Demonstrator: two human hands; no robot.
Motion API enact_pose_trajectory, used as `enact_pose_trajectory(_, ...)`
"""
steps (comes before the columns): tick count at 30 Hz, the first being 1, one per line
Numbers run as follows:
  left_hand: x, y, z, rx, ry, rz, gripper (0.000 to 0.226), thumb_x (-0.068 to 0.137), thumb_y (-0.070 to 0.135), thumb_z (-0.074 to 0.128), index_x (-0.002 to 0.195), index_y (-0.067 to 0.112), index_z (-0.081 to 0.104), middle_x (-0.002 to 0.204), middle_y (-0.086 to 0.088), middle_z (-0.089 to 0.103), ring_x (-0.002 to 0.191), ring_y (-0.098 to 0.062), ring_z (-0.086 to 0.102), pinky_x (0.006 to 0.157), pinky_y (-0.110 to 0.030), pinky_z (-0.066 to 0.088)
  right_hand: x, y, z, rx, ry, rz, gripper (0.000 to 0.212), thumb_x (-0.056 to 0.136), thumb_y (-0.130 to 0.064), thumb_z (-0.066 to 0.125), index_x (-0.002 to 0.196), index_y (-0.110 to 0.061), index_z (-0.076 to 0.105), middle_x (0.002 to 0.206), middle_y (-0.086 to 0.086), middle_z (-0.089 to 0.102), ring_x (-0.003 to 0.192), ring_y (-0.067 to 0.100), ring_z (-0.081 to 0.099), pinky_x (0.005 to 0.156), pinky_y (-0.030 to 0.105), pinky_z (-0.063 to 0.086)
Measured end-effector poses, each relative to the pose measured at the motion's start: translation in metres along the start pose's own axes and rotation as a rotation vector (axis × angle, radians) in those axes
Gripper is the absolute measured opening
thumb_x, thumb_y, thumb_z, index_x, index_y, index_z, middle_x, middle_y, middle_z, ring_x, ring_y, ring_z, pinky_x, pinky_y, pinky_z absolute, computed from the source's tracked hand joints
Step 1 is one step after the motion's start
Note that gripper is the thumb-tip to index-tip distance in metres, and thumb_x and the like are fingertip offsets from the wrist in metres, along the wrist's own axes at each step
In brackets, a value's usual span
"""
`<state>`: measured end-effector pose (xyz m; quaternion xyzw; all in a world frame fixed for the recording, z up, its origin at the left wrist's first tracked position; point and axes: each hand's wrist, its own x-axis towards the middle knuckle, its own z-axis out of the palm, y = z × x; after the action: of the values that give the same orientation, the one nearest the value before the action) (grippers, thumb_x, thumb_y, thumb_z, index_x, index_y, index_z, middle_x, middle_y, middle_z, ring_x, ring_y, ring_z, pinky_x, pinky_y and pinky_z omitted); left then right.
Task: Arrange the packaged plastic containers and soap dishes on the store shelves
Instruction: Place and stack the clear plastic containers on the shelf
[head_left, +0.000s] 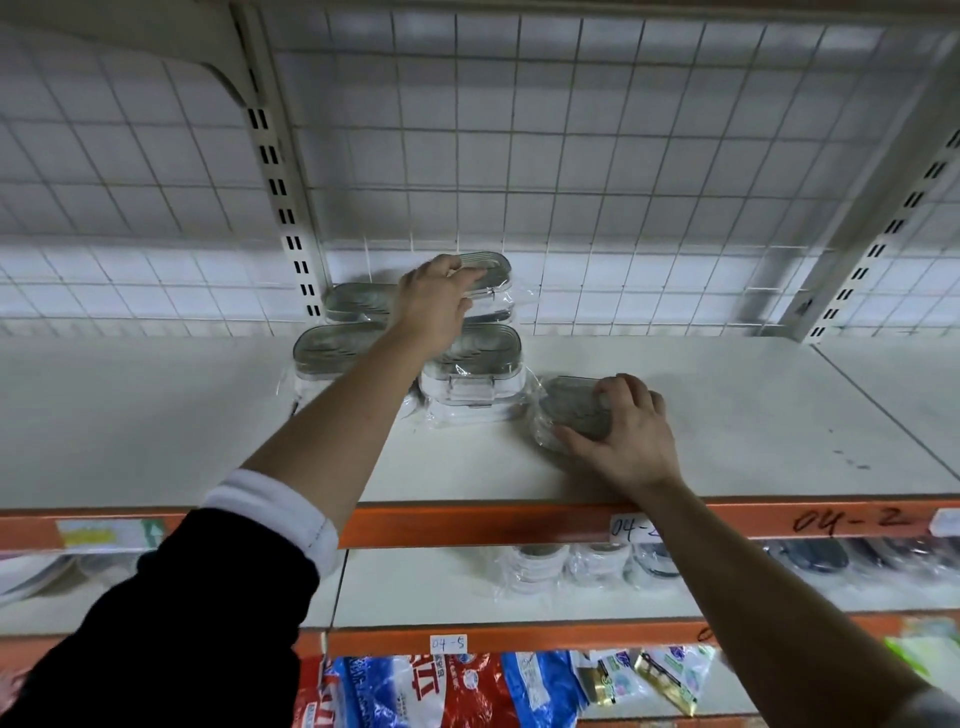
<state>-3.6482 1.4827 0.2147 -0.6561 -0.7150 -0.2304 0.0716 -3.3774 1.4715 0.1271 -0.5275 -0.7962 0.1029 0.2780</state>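
Head view: left hand (436, 306) curls over the top stacked container (485, 273) mid-frame; right hand (621, 434) grips the wrapped soap dish (569, 408) lying on the shelf (727, 415), just right of that stack.

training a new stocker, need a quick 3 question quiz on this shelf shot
1. True or false: the left hand is on the highest packaged container in the cluster.
2. What does the right hand hold against the top shelf? A) packaged soap dish B) a price label C) a blue bag
3. Fill in: the front edge strip of that shelf is coloured ____.

Key: 1 true; 2 A; 3 orange.
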Motion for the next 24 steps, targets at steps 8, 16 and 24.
enact_pose_trajectory(8, -0.112, 0.013, -0.006, -0.045, 0.284, 0.077, 0.026, 0.093, 0.026, 0.050, 0.103, 0.010, 0.068, 0.101, -0.011, 0.063, 0.095, -0.034, 0.058, 0.086, -0.044, 0.044, -0.011, -0.004, -0.008, 0.027, 0.106, 0.118, 0.069, 0.071, -0.061, 0.075, 0.116, -0.013, 0.053, 0.122, 0.015, 0.050, 0.111, 0.036, 0.043, 0.088, 0.044, 0.043)
enact_pose_trajectory(16, -0.173, -0.007, 0.014, 0.002, 0.239, 0.019, 0.021, 0.089, 0.028, 0.051, 0.085, 0.012, 0.064, 0.085, -0.005, 0.063, 0.082, -0.029, 0.060, 0.076, -0.038, 0.045, -0.011, -0.040, -0.025, 0.303, 0.358, 0.016, 0.075, 0.072, -0.068, 0.059, 0.108, -0.002, 0.053, 0.110, 0.014, 0.056, 0.109, 0.033, 0.048, 0.097, 0.037, 0.032)
enact_pose_trajectory(24, -0.173, -0.015, 0.024, -0.039, 0.069, -0.008, 0.015, 0.091, 0.026, 0.054, 0.096, 0.014, 0.062, 0.096, -0.005, 0.064, 0.092, -0.027, 0.057, 0.084, -0.039, 0.042, 0.028, -0.117, -0.018, 0.225, 0.288, -0.256, 0.069, 0.074, -0.063, 0.070, 0.113, -0.007, 0.056, 0.124, 0.012, 0.051, 0.115, 0.032, 0.049, 0.094, 0.041, 0.046)
